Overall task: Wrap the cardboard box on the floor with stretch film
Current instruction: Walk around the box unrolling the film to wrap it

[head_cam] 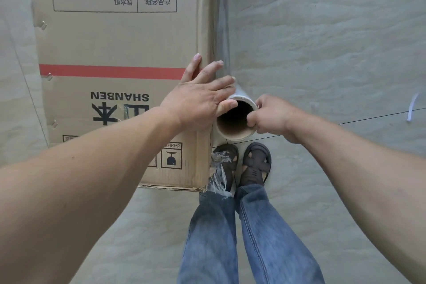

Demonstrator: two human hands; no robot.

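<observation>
A tall brown cardboard box [115, 53] with a red stripe and black print stands on the tiled floor [322, 30]. The left hand [198, 99] lies flat against its corner, fingers spread. The right hand [272, 117] pinches the rim of the film roll [235, 136] beside the box.

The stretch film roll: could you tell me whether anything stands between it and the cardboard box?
Only the left hand, lying between the stretch film roll and the cardboard box; the right hand grips the roll's rim.

My cardboard box [110, 41] reads "SHANBEN", with "SYS-8WP1" and "220V~" in its printed table, upside down to me.
</observation>
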